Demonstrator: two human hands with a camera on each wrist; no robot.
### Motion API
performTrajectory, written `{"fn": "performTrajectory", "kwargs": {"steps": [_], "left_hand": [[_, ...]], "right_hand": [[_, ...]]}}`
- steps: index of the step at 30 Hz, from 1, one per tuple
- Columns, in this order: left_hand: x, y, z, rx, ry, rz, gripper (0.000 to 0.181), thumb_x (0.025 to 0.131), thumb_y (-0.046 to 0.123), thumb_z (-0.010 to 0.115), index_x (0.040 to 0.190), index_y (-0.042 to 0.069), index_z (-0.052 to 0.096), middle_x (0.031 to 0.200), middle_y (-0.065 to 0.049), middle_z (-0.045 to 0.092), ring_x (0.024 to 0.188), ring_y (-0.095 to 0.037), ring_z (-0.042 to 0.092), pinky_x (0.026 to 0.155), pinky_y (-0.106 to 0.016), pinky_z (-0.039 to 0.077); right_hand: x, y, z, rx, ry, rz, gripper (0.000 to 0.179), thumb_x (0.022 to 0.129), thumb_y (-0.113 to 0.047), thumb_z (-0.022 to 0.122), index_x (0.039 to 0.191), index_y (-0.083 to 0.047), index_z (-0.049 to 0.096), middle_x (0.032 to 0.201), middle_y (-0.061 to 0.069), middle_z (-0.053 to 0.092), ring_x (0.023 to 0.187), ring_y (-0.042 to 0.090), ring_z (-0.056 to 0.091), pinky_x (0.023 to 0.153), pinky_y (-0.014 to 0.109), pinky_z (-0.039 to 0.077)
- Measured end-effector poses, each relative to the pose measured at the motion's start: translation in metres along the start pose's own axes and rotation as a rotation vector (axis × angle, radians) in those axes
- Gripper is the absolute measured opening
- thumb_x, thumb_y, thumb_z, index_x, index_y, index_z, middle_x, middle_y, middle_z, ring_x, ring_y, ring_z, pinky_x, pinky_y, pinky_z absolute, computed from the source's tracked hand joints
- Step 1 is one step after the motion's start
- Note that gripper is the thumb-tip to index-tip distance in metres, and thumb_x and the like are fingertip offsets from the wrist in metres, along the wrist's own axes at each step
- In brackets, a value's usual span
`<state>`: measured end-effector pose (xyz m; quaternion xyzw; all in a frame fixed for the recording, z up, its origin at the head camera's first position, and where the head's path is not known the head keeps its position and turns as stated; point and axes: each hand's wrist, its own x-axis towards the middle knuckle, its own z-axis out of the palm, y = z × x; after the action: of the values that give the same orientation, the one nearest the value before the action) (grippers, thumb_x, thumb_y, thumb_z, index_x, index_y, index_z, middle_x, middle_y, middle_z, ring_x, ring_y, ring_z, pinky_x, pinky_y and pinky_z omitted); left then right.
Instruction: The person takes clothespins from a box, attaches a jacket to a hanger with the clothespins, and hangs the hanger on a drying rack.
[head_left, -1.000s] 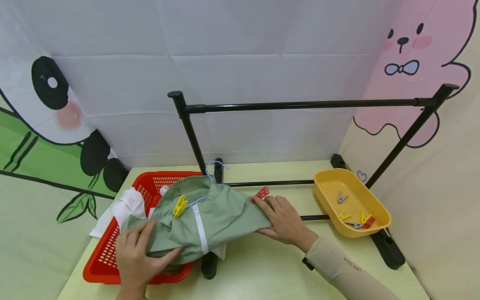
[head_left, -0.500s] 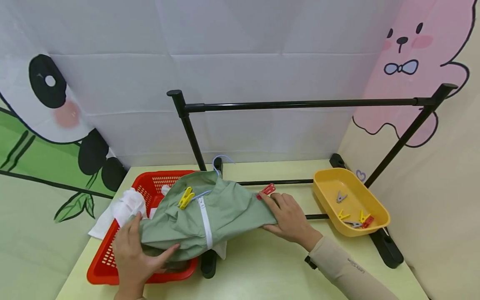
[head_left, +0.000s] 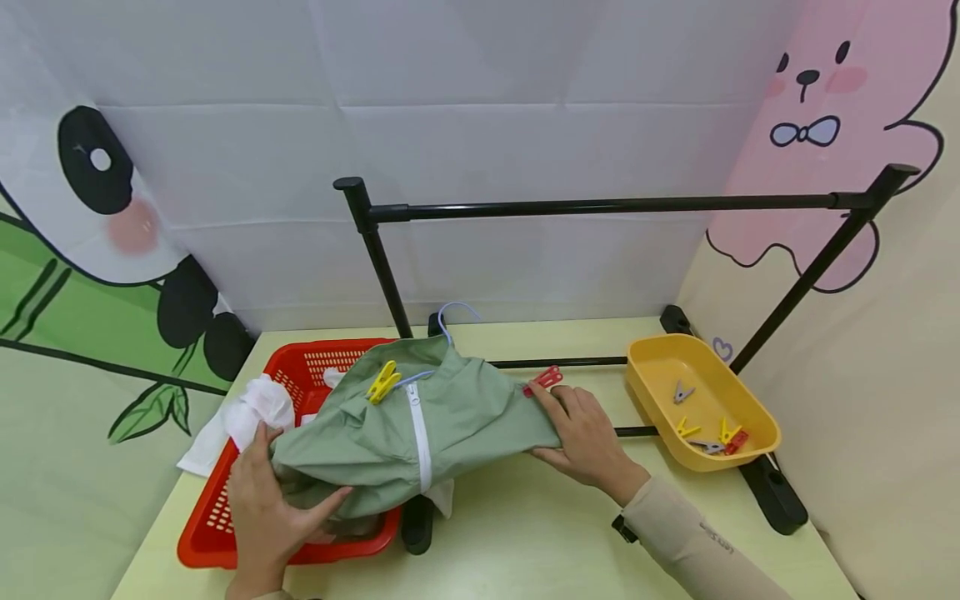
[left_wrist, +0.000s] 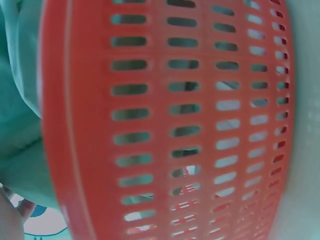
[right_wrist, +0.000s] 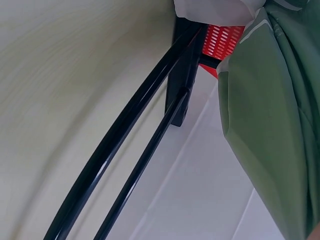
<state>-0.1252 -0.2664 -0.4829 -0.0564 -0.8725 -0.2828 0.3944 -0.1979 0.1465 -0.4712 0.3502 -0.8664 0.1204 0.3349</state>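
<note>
A green zip-up jacket (head_left: pixel 480 417) on a lilac hanger (head_left: pixel 447 321) is held over the red basket. My right hand (head_left: pixel 588 437) grips its right end, beside a red clothespin (head_left: pixel 543 380). A yellow clothespin (head_left: pixel 384 382) is clipped near the collar, left of the white zipper (head_left: pixel 420 437). At the jacket's left end my left hand (head_left: pixel 266 508) has its fingers and thumb spread, with the fingertips right at the fabric. Green cloth (right_wrist: pixel 265 110) hangs along the right side of the right wrist view. In the left wrist view, the basket wall covers most of the scene.
White cloth (head_left: pixel 258 412) hangs over the rim of the red basket (head_left: pixel 197 533). A black rack (head_left: pixel 600 207) stands behind, its feet on the table (head_left: pixel 570 542). At right, a yellow tray (head_left: pixel 652 354) holds several clothespins (head_left: pixel 682 392).
The jacket and my right hand have shifted slightly right, with the hanger hook rising a little. My left hand's fingers have loosened from the fabric and spread. The basket has slid slightly right.
</note>
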Motion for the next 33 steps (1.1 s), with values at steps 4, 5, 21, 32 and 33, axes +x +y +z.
{"fn": "performTrajectory", "kwargs": {"steps": [4,5,21,32,33], "left_hand": [[-0.001,-0.006,0.001,-0.004,-0.019,-0.007,0.12,0.072,0.088,0.051,0.155,0.004,0.028,0.133,-0.029,0.049,0.115,-0.051,0.042,0.094,-0.068,0.033],[-0.001,-0.008,0.002,-0.001,-0.029,-0.016,0.121,0.071,0.089,0.05,0.155,0.004,0.028,0.133,-0.029,0.049,0.116,-0.051,0.042,0.094,-0.069,0.033],[-0.003,-0.019,0.002,0.081,-0.253,-0.185,0.118,0.056,0.041,0.091,0.153,0.006,0.032,0.144,-0.028,0.042,0.132,-0.047,0.031,0.098,-0.07,0.024],[-0.002,-0.027,0.001,0.093,-0.366,-0.171,0.118,0.062,0.053,0.086,0.153,0.005,0.029,0.142,-0.031,0.042,0.13,-0.049,0.032,0.099,-0.071,0.023],[-0.002,-0.028,0.001,0.088,-0.373,-0.165,0.119,0.062,0.053,0.087,0.153,0.005,0.028,0.143,-0.032,0.041,0.13,-0.05,0.032,0.099,-0.072,0.023]], "right_hand": [[-0.001,-0.001,-0.001,0.001,-0.003,0.017,0.084,0.097,-0.072,0.025,0.143,-0.004,0.044,0.108,0.016,0.053,0.084,0.028,0.05,0.08,0.043,0.045],[-0.002,-0.001,-0.001,-0.003,-0.001,0.02,0.084,0.097,-0.071,0.025,0.143,-0.004,0.044,0.108,0.016,0.053,0.084,0.028,0.05,0.079,0.043,0.044],[-0.005,0.002,-0.006,0.007,0.046,0.076,0.084,0.097,-0.07,0.027,0.143,-0.002,0.045,0.107,0.019,0.053,0.084,0.03,0.051,0.079,0.046,0.044],[-0.008,0.002,-0.014,0.013,0.009,0.168,0.086,0.096,-0.072,0.026,0.146,-0.005,0.043,0.107,0.019,0.053,0.088,0.032,0.051,0.082,0.05,0.044],[-0.008,0.002,-0.014,0.014,0.009,0.173,0.086,0.096,-0.072,0.026,0.145,-0.004,0.043,0.106,0.019,0.053,0.088,0.032,0.051,0.082,0.05,0.044]]}}
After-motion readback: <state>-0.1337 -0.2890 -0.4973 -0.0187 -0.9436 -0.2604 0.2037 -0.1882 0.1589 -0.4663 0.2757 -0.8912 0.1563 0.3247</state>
